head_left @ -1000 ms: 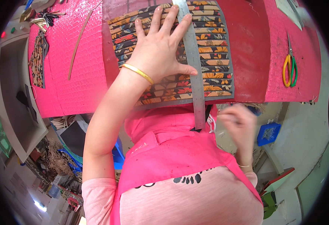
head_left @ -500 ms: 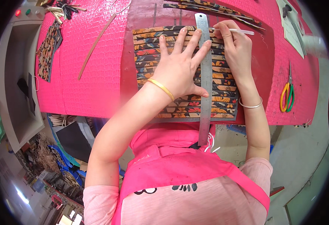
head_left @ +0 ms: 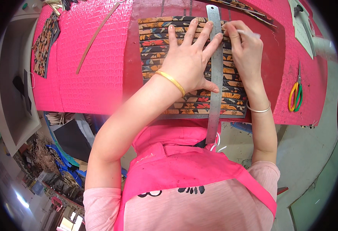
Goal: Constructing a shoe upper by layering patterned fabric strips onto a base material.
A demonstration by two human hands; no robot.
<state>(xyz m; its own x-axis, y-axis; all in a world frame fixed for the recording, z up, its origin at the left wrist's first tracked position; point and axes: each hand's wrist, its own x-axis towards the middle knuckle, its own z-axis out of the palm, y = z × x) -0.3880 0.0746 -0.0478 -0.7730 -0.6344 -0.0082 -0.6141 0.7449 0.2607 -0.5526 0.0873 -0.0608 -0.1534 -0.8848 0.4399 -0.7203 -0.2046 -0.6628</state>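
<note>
Several dark strips printed with orange and red flowers (head_left: 230, 101) lie side by side on a grey-edged backing, on a dark red mat (head_left: 271, 77). A steel ruler (head_left: 216, 63) crosses them lengthwise, its near end reaching past the table edge to my apron. My left hand (head_left: 190, 61) lies flat with fingers spread, pressing on the strips and the ruler. Beside the ruler's right edge, near the far strips, my right hand (head_left: 247, 48) pinches a thin white pen (head_left: 250, 34); its tip is hard to make out.
Scissors with yellow and green handles (head_left: 295, 96) lie at the right. A brown strap (head_left: 96, 38) and another floral piece (head_left: 46, 48) rest on the pink table cover (head_left: 80, 90) at the left. More narrow strips (head_left: 250, 14) lie at the far side.
The whole view has shifted slightly. My right hand with the pen has come a little toward me along the ruler. My left hand keeps its place on the ruler and strips.
</note>
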